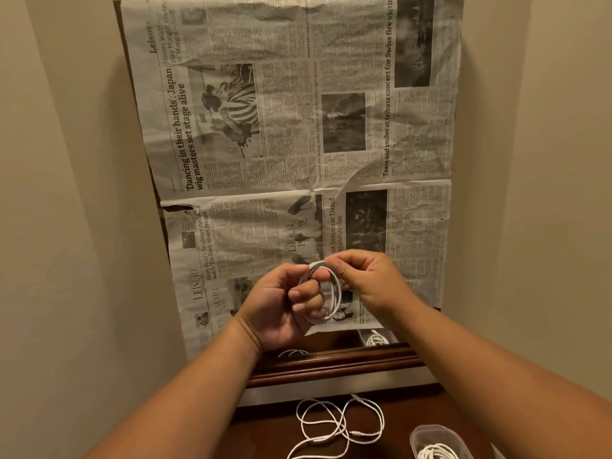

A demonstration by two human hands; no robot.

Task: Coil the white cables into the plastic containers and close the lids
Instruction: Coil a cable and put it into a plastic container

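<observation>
A white cable wound into a small coil (pixel 334 294) is held up in front of me by both hands. My left hand (pixel 281 306) has fingers curled through the loop and grips it. My right hand (pixel 367 279) pinches the top of the coil between thumb and fingers. Below, a second white cable (pixel 334 425) lies loose and tangled on the dark wooden tabletop. At the bottom right stands a clear plastic container (pixel 430 437) without a lid on it, with a coiled white cable (pixel 437 452) inside.
A mirror in a wooden frame (pixel 331 366) leans against the beige wall, mostly covered by newspaper (pixel 298 127). Its bare lower strip reflects a cable and a container (pixel 377 339). The wooden tabletop (pixel 265 435) fills the bottom of the view.
</observation>
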